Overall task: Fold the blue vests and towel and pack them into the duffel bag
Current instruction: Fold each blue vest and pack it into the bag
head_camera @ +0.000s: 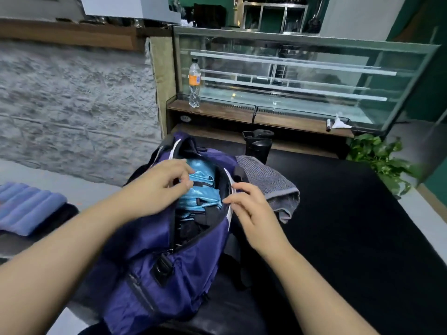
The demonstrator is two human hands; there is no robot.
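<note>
Duffel bag [154, 250]: lying unzipped on the dark surface [338, 226], near its left edge, mouth up for loading.
Blue vests [198, 189]: folded, tucked inside the bag's opening.
Towel [268, 184]: grey, folded, on the surface touching the bag's right side, not yet packed.
Left hand [157, 187]: curled on the left rim, pinching it aside.
Right hand [249, 211]: pinching the right zipper edge, spreading the mouth, probably for the towel.
</note>
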